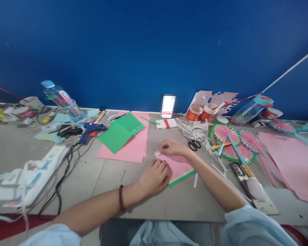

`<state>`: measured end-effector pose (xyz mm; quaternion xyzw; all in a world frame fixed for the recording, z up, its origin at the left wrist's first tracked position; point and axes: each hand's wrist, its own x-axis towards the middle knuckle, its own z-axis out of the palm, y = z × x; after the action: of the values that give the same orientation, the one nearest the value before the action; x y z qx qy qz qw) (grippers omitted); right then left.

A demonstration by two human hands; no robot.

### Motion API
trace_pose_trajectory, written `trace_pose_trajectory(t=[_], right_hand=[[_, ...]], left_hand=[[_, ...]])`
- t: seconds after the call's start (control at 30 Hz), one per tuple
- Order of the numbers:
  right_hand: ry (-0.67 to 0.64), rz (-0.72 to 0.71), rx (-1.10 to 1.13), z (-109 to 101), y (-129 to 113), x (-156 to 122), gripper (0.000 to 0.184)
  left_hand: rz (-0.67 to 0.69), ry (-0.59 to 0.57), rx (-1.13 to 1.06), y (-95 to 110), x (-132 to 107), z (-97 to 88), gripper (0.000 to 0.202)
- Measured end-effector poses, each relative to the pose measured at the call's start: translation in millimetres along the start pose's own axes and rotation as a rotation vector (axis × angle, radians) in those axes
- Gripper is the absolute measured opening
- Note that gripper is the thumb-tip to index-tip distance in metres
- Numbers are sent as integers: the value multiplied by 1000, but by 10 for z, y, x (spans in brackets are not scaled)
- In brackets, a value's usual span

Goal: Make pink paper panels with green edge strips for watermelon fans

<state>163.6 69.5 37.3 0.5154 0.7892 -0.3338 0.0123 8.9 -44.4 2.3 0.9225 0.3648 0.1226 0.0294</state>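
A pink sheet of paper (178, 163) with a green strip (182, 178) along its near edge lies on the table in front of me. My left hand (155, 177), with a dark red bead bracelet (121, 198) at the wrist, has its fingers curled against the left side of this sheet. At the far left corner, my right hand (172, 147) is bent over the sheet, fingers closed on its edge beside a pale strip (157, 154). My fingertips are partly hidden. A narrow white strip (195, 180) lies next to the green edge.
Green sheets (116, 136) overlap pink sheets (133, 152) at left centre. Black-handled scissors (194, 145), white paper strips (192, 128) and watermelon-patterned paper fans (226, 135) lie to the right. A blue glue gun (91, 131), power strip (41, 174) and plastic bottle (63, 99) are left.
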Motion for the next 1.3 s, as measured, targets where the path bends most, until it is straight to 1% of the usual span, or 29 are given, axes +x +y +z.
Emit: trace_pose_trajectory(t=[0.17,0.5,0.67,0.87,1.3], right_hand=[[8,0,5,0,10,17,17],[15,1,-33,17,11,31,17],[14,14,-33,4,-8,33,17],[16,0,-49,9,-4,35,17],[11,3,-54,21,17,60,16]], left_hand=[[-1,-26,1,3,5,-17,24],[1,3,-3,-10,3,17,26],[-6,-22,-8,-6,9,-10,25],[-5,-16,-7,-14,11,-1,28],[-6,-48,-23,-11,16,-31,28]])
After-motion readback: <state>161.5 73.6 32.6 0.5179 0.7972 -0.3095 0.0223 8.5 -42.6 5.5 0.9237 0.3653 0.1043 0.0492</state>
